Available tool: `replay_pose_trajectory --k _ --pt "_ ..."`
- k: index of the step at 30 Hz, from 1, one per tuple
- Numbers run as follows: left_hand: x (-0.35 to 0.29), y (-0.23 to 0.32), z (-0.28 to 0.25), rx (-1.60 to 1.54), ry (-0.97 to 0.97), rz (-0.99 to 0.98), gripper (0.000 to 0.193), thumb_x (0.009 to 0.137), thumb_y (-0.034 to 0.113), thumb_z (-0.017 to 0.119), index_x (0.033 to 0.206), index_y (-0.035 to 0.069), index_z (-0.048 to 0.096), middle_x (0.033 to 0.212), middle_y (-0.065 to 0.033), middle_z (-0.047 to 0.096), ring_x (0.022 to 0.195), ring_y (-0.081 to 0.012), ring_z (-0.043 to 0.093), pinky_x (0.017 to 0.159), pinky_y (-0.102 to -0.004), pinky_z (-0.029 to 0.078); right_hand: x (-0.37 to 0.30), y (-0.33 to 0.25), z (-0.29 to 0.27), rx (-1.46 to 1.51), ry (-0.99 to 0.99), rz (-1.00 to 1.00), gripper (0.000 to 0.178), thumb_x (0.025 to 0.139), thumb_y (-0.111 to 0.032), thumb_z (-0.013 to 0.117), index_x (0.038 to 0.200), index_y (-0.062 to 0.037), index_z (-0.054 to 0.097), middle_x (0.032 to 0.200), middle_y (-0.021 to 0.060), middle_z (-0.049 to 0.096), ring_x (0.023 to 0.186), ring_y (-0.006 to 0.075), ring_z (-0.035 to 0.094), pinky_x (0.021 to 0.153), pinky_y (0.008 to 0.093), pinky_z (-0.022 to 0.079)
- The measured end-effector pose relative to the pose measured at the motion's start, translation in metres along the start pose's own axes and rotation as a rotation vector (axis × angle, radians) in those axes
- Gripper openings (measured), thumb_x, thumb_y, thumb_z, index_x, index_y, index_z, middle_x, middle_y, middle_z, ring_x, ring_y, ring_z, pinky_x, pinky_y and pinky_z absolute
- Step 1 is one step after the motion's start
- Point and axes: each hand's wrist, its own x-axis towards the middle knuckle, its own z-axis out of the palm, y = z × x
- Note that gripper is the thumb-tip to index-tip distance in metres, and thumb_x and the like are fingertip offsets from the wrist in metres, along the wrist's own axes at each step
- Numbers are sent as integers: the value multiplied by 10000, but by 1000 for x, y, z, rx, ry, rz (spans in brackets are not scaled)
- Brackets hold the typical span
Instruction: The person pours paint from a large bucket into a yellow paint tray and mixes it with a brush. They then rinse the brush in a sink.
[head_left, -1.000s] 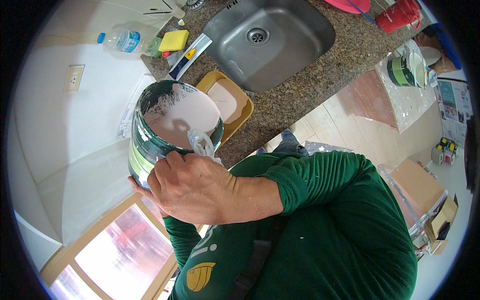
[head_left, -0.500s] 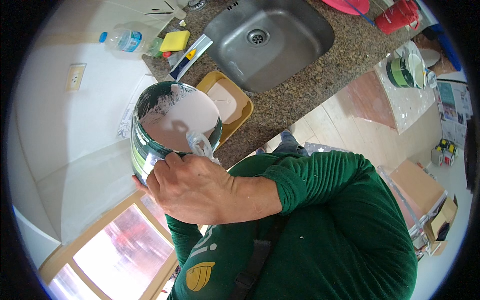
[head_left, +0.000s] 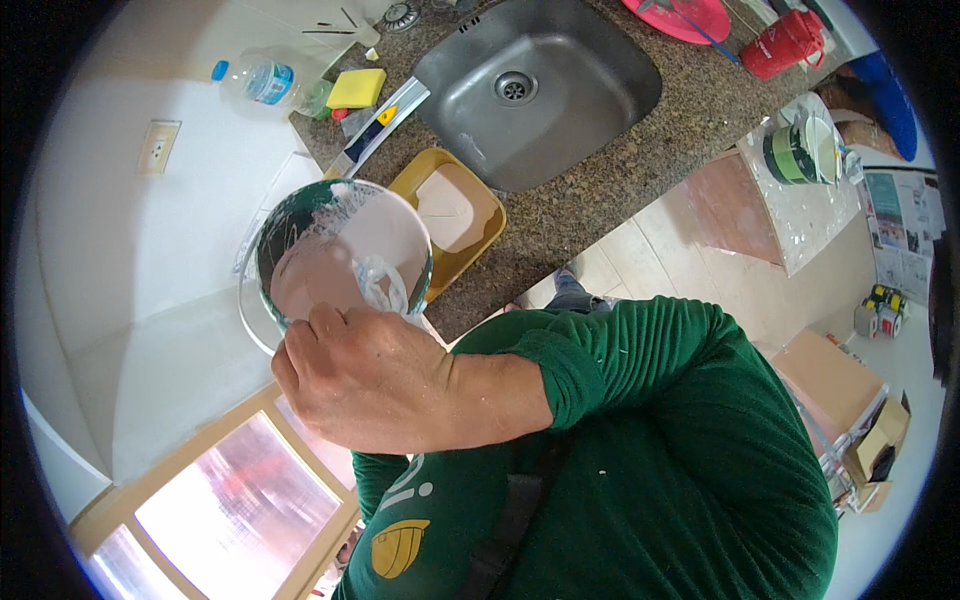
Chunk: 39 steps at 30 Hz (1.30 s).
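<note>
Stirring pose, frame centre: hand (head_left: 375, 385) fisted around paint-smeared stick (head_left: 380, 285), dipped into bucket (head_left: 340, 250) of pale paint; other hand unseen.

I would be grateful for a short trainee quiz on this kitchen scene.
1. True or false: the sink holds dishes.
2. What does the right hand grip inside the bucket? A) a paint-covered tool B) a sponge C) a bottle
3. Fill in: the tray beside the bucket is ____ in colour.
Key: 1 false; 2 A; 3 yellow.
</note>
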Motion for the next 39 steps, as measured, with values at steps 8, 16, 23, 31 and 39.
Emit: replay_pose_trajectory --k 8,16,23,31,39 --pt "-5 -9 -14 -47 1 16 909 904 782 513 1585 187 424 1626 -91 428 1486 -359 391 1235 -624 269 3 -15 4 -26 -21 -69 227 695 -224 702 748 -4 685 663 51 582 667 183 566 499 299 434" --pt "2 -18 -17 -78 -18 9 909 904 782 514 1584 185 428 1624 -91 432 1483 -357 397 1236 -618 275 9 -19 3 66 -68 -113 287 717 -216 714 827 49 710 738 134 640 704 248 632 507 353 480" --pt "-1 -35 -35 -151 -29 30 909 903 782 516 1582 184 431 1622 -90 435 1480 -355 403 1237 -612 281 -11 30 -58 217 201 82 219 833 -221 693 891 -9 687 805 135 668 711 303 668 583 418 551" --pt "1 -45 -23 -177 34 41 972 842 838 528 1582 220 401 1608 -145 423 1418 -507 408 1001 -809 384 -135 215 -83 -212 -66 682 160 921 -202 662 1016 -90 726 933 161 722 820 397 711 730 498 575" --pt "10 -42 -31 -205 19 76 1020 808 844 566 1586 213 374 1611 -158 394 1412 -487 403 1024 -766 363 -7 284 33 -59 -323 178 214 920 -237 678 1101 -143 743 1034 78 738 979 326 711 841 458 575"
